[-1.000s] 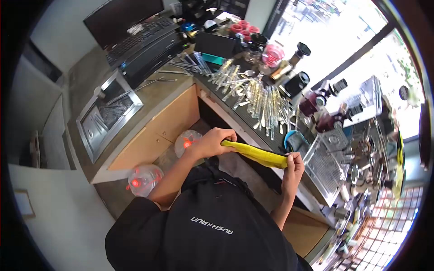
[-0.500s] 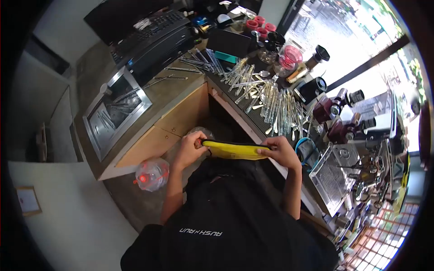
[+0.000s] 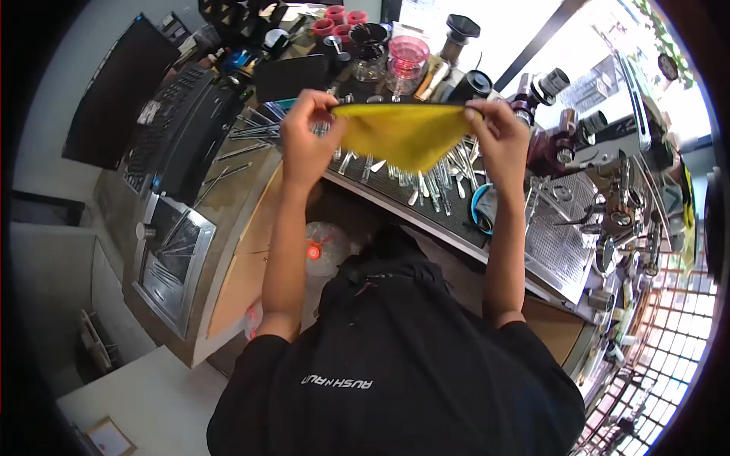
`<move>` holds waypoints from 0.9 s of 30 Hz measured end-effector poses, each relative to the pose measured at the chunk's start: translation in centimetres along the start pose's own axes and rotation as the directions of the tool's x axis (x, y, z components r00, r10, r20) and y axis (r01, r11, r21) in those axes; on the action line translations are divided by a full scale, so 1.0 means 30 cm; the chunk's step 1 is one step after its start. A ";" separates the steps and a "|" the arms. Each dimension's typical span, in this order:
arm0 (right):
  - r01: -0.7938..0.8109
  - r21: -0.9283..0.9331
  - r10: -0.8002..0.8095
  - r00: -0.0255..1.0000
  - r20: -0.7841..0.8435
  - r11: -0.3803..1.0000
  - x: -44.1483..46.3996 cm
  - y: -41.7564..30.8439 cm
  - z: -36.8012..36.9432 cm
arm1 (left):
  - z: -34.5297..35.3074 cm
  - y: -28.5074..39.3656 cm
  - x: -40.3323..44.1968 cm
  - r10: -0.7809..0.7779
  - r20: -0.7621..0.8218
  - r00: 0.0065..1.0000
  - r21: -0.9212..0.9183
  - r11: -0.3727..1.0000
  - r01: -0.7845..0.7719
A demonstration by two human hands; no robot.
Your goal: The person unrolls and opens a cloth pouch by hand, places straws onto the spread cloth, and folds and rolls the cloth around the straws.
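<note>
A yellow cloth with a dark edge is stretched between my two hands, its lower part hanging in a rough point. My left hand pinches its left corner, and my right hand pinches the right corner. Behind and below the cloth, many spoons and clear-handled utensils lie on a dark ribbed mat; the cloth hides part of them. A blue-rimmed round item sits near my right forearm.
At the left are a monitor, a keyboard and a metal-framed sink. Pink drippers and grinders stand at the back. A drip tray and espresso machine parts are at the right. A clear bottle is on the floor.
Both hands have risen and reached forward over the counter. The yellow cloth, earlier a narrow folded strip, now hangs open between them. The view has shifted.
</note>
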State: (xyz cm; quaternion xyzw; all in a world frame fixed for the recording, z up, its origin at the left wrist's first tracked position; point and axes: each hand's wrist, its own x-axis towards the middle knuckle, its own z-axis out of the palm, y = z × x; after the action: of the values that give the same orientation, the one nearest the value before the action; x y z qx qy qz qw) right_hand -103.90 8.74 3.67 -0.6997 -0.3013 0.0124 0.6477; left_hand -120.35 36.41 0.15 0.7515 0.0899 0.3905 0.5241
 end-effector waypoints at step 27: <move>-0.243 0.514 -0.030 0.885 0.465 0.823 0.058 0.002 -0.256 | 0.766 -0.493 -0.183 -0.103 0.749 0.654 0.358 0.894 -0.269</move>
State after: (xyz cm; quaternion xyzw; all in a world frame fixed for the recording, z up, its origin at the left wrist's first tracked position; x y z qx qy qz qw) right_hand -99.32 2.61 5.51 -0.4729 -0.3860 0.2999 0.7331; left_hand -104.37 23.34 -18.59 0.9458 -0.0847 0.0381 0.3112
